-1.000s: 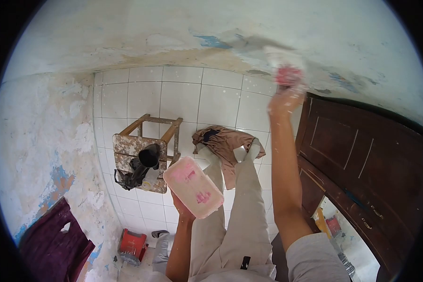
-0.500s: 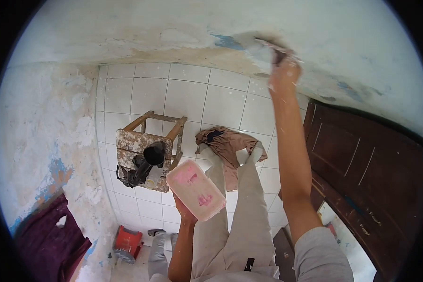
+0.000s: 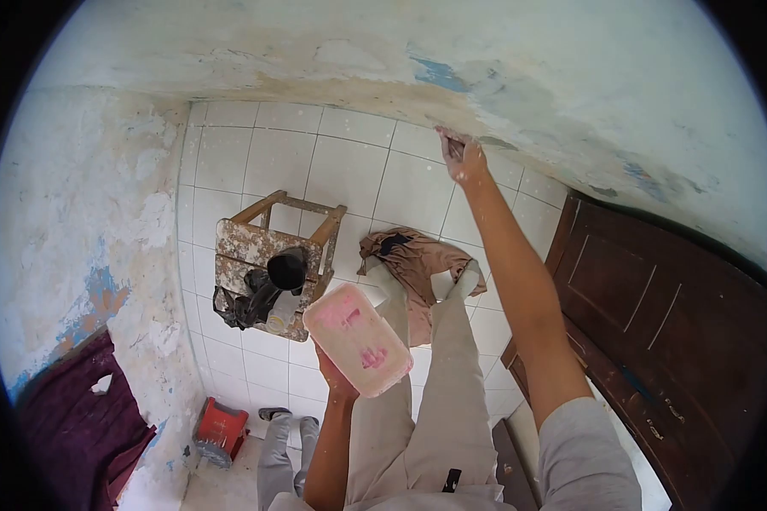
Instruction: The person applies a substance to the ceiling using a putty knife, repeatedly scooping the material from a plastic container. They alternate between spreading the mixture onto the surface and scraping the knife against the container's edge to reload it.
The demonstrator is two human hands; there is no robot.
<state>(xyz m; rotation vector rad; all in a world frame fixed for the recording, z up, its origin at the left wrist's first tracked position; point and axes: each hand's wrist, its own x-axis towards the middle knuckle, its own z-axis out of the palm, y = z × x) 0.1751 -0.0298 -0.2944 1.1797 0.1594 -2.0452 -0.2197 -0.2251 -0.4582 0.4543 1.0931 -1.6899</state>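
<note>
A: What is held?

B: One pale tray, out before the person's legs, bearing two pink patches. The left hand holds it from below, fingers mostly hidden behind it. The right hand reaches near the foot of the wall, fingers closed round one narrow tool, its shape unclear.

A: Which step is this?

B: Apparently hand work on the patchy wall; I cannot tell whether the tool touches it. The next move, I judge, calls for a firm grip and a steady tray.

A: And the rest, counted?

B: Beside the tray, one spattered stool carries one black cup, one black bag and one pale container. One brown cloth lies on the tiled floor. Farther out: one red object, one purple cloth, one dark door, and another person's two grey trouser legs.
</note>
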